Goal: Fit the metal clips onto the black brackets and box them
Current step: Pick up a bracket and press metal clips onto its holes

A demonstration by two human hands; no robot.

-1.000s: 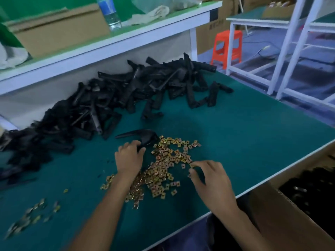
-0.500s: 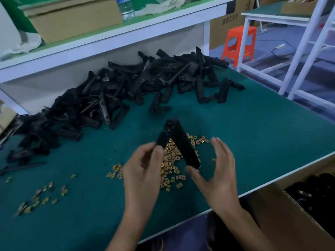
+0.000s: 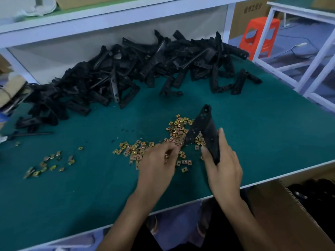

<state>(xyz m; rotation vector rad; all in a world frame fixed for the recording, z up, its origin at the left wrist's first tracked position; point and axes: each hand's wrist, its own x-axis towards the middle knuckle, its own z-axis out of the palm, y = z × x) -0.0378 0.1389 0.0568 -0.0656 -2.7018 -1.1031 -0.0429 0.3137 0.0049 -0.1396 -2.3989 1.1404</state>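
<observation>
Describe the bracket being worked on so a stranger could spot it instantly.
On the green table, find the main scatter of gold clips near the front edge. Over it, the right hand grips one black bracket; unlike the heap behind, it stands alone.

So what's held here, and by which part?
The right hand grips the black V-shaped plastic bracket by one arm's lower end. The left hand curls over gold metal clips; hold unclear.

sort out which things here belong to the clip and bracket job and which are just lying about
Job: black bracket gripped by the right hand; left hand, fingers curled in the metal clips; pile of brackets; cardboard box at lower right.
Lying about: orange stool; white cloth on the shelf; cable near the stool.
</observation>
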